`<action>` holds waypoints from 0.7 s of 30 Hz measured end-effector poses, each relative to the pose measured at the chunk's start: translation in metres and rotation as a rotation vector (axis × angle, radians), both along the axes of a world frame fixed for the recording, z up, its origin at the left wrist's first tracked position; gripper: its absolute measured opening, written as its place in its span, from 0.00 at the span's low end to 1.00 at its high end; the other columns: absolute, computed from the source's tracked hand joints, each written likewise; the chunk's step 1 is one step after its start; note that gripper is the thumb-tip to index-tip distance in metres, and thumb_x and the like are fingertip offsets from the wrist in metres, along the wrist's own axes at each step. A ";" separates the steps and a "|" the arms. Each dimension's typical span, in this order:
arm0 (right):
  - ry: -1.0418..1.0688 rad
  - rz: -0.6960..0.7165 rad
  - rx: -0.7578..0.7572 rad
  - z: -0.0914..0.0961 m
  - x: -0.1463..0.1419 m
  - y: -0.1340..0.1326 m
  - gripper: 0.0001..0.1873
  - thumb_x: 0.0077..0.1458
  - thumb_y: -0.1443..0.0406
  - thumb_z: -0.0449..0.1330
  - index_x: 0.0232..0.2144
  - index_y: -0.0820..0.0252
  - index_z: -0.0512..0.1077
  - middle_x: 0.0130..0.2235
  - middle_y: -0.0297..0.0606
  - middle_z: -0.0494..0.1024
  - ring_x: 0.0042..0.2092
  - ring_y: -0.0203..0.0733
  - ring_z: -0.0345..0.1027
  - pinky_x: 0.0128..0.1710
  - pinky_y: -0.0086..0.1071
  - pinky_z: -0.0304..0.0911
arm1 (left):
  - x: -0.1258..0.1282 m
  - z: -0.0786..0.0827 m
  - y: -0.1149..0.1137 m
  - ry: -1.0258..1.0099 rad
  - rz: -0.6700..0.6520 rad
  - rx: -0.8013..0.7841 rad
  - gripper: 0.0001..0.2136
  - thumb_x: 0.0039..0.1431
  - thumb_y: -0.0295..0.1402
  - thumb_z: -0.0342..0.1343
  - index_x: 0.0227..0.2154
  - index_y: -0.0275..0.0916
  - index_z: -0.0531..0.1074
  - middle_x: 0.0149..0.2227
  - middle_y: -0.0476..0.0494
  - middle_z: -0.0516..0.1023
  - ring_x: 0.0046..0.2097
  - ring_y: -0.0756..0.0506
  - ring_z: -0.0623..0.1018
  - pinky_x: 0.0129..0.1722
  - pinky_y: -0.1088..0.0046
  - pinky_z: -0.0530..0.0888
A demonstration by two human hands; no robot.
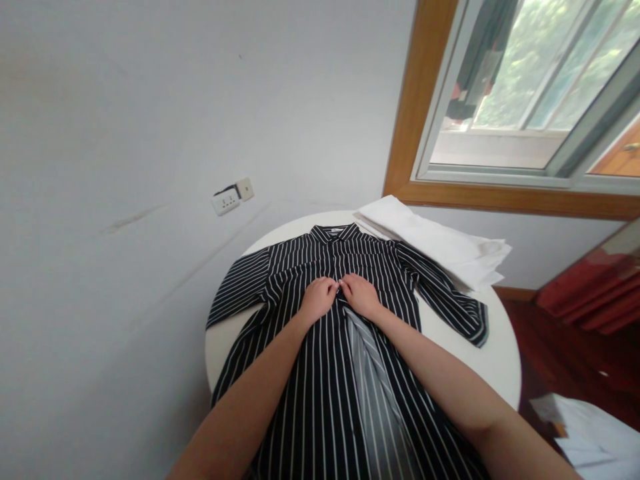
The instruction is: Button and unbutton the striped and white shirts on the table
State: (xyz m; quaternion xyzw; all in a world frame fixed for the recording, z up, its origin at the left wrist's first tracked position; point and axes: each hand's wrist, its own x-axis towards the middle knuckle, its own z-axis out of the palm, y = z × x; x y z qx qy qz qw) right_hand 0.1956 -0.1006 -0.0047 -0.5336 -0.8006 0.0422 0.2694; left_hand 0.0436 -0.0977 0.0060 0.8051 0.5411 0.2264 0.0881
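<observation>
A black shirt with white stripes (310,400) lies face up on a round white table (495,360), collar away from me, short sleeves spread to both sides. Its front is open below the chest, showing the paler inside. My left hand (318,298) and my right hand (359,293) meet at the shirt's front edge on the chest. Both have their fingers curled and pinched on the fabric there, fingertips touching.
Folded white cloth (440,247) lies on the table's far right, partly under the shirt's right sleeve. A grey wall with a socket (226,199) stands close behind. A wood-framed window (505,100) is at upper right. Dark red floor and white material (590,427) lie at lower right.
</observation>
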 end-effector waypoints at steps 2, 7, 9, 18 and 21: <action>0.043 -0.016 -0.027 0.000 0.001 0.002 0.14 0.64 0.62 0.46 0.31 0.58 0.69 0.35 0.39 0.73 0.38 0.39 0.66 0.40 0.31 0.57 | -0.001 0.001 0.000 0.000 -0.004 0.002 0.13 0.63 0.33 0.44 0.27 0.38 0.71 0.32 0.44 0.74 0.39 0.46 0.73 0.42 0.69 0.67; 0.091 -0.002 -0.073 0.002 0.003 0.005 0.17 0.64 0.60 0.47 0.29 0.58 0.71 0.34 0.37 0.74 0.37 0.38 0.66 0.39 0.29 0.57 | -0.004 0.002 0.000 -0.025 -0.032 0.008 0.12 0.62 0.33 0.46 0.26 0.38 0.71 0.31 0.45 0.72 0.38 0.47 0.72 0.41 0.71 0.66; 0.100 0.015 -0.079 0.003 0.004 0.005 0.18 0.64 0.60 0.46 0.28 0.58 0.71 0.33 0.37 0.74 0.36 0.37 0.66 0.38 0.29 0.57 | -0.005 0.002 0.001 -0.038 -0.038 0.002 0.11 0.61 0.33 0.47 0.26 0.38 0.70 0.30 0.46 0.72 0.37 0.47 0.72 0.41 0.71 0.66; 0.277 0.094 -0.058 0.010 0.015 0.005 0.16 0.63 0.63 0.49 0.29 0.59 0.73 0.33 0.37 0.74 0.38 0.37 0.66 0.42 0.30 0.59 | -0.016 0.011 -0.001 -0.058 0.118 0.170 0.08 0.59 0.36 0.51 0.31 0.40 0.72 0.35 0.43 0.73 0.41 0.43 0.70 0.46 0.65 0.66; 0.253 0.020 0.026 0.019 0.029 0.004 0.15 0.62 0.63 0.49 0.32 0.59 0.75 0.35 0.40 0.75 0.40 0.40 0.66 0.46 0.34 0.58 | -0.024 0.012 0.001 -0.047 0.224 0.228 0.10 0.60 0.35 0.48 0.38 0.41 0.72 0.43 0.40 0.74 0.48 0.40 0.69 0.51 0.62 0.64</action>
